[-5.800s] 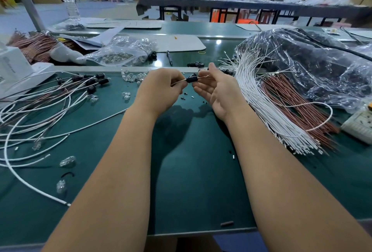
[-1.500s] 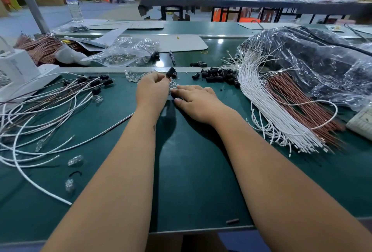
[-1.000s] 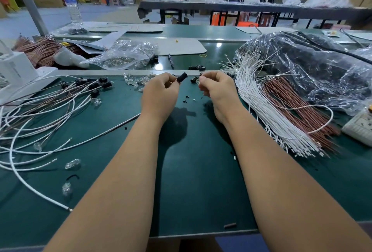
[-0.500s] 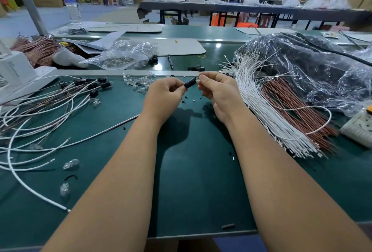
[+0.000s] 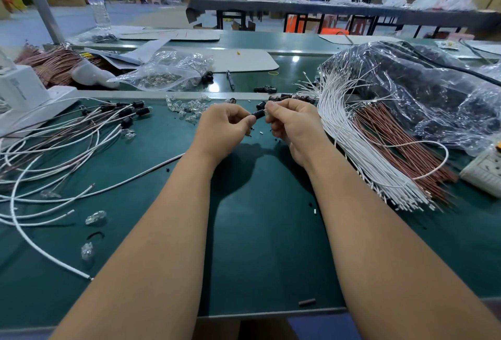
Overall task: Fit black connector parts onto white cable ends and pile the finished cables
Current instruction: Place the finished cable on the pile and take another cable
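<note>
A green counter point(image 5: 257, 231) stretches before me in a wide workshop with long tables and stacked cardboard boxes behind. Above its middle my left hand point(image 5: 222, 128) pinches a black connector part point(image 5: 258, 115) with curled fingers; its long axis runs roughly left to right, tilting up toward my right hand point(image 5: 291, 125), whose fingers curl at its far end. Bundled white cables point(image 5: 352, 144) lie to my right, finished cables point(image 5: 67, 133) piled to my left.
</note>
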A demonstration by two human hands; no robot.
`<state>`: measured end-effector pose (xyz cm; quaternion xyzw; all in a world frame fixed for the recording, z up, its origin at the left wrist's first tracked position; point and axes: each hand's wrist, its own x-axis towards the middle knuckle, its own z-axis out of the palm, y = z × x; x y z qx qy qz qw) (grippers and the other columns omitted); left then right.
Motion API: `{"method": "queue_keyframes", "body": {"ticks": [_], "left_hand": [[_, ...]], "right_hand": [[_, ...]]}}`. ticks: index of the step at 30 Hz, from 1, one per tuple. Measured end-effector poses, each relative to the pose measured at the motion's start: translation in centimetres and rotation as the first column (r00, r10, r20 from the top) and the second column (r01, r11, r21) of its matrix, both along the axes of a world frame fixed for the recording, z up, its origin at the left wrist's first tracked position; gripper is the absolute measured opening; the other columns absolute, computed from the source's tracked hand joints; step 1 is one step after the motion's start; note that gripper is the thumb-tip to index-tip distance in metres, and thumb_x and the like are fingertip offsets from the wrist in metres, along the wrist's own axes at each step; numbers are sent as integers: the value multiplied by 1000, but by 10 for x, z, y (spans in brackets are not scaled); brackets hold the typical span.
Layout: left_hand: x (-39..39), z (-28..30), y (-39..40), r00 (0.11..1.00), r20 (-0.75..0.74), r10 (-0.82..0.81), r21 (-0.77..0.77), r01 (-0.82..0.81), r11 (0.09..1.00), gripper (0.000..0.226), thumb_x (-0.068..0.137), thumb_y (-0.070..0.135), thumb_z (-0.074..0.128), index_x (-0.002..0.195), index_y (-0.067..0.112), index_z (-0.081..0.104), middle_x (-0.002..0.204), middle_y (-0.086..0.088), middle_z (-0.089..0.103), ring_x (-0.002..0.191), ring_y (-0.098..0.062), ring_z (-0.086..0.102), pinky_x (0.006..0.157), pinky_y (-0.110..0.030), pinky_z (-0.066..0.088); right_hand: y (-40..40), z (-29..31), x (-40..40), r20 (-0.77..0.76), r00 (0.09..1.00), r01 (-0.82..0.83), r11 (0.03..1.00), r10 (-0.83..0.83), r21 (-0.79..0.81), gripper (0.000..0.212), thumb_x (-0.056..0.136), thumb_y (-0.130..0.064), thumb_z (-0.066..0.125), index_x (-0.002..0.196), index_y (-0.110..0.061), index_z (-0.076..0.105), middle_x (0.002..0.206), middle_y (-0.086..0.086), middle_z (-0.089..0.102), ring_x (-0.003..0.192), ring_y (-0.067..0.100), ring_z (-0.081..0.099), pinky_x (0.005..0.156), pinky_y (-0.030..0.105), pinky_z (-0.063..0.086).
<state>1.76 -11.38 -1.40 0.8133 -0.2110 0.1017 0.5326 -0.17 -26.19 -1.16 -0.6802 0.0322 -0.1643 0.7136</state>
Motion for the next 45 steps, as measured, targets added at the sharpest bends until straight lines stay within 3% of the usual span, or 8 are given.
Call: {"method": "queue_keyframes", "body": {"ticks": [11, 19, 23, 27, 30, 36, 41, 45], "left_hand": [[-1, 0, 5, 995, -69, -71, -38, 68, 997, 16, 89, 13, 67, 78, 3, 73, 68, -9, 69, 47, -2, 37, 49, -15, 31], [-2, 0, 6, 992, -108, -70, -75, 62, 995, 18, 88, 15, 68, 75, 3, 73, 72, -15, 70, 57, -14, 39, 56, -25, 31], [-2, 1, 6, 991, -114, -71, -113, 58, 992, 17, 89, 13, 67, 74, 6, 72, 62, -1, 67, 50, -6, 38, 52, -20, 32], [-2, 0, 5, 991, -114, -71, -124, 57, 991, 17, 89, 14, 67, 73, 9, 72, 63, -2, 68, 58, -11, 44, 59, -22, 35], [-1, -1, 4, 992, -105, -71, -141, 56, 988, 16, 89, 14, 67, 74, 9, 72, 64, -3, 69, 56, -6, 49, 59, -16, 38], [-1, -2, 0, 998, -63, -29, -195, 17, 981, 16, 91, 14, 64, 79, 6, 72, 65, -3, 67, 51, 2, 51, 57, -10, 38], [1, -4, 0, 997, -69, -37, -167, 25, 986, 14, 91, 14, 64, 81, 8, 73, 66, -5, 69, 59, -5, 58, 65, -12, 45], [1, -3, 0, 997, -75, -25, -157, 13, 988, 15, 91, 16, 64, 80, 12, 73, 65, -4, 69, 57, -4, 54, 61, -11, 42]], "right_hand": [[0, 0, 2, -48, 996, -71, 997, 70, -29, 26, 97, -8, 56, 71, -10, 56, 57, 3, 51, 44, 7, 41, 43, 17, 34], [5, 0, 1, -78, 994, -83, 996, 80, -36, 30, 99, -10, 52, 69, -12, 50, 53, -1, 49, 43, 7, 37, 42, 17, 31], [9, 1, 1, -75, 993, -89, 996, 87, -16, 30, 100, -11, 50, 70, -13, 47, 51, -2, 48, 42, 7, 35, 41, 17, 30], [10, 1, 1, -62, 994, -88, 996, 87, -16, 30, 100, -12, 51, 70, -14, 47, 52, -2, 49, 42, 7, 37, 41, 17, 31], [11, 1, 0, -36, 995, -96, 995, 96, -4, 28, 99, -13, 52, 71, -14, 50, 55, 0, 52, 46, 9, 40, 45, 19, 32], [16, 5, -4, 28, 990, -144, 973, 142, 180, 26, 104, -14, 39, 87, -7, 58, 61, 5, 59, 51, 14, 52, 50, 24, 46], [16, 3, -4, 13, 997, -74, 996, 74, 44, 12, 100, -6, 48, 91, -8, 56, 69, 6, 59, 56, 13, 54, 54, 22, 48], [23, 0, -3, 11, 999, 31, 997, -32, 64, 12, 100, -6, 46, 91, -9, 54, 68, 6, 58, 53, 9, 53, 52, 19, 48]]}}
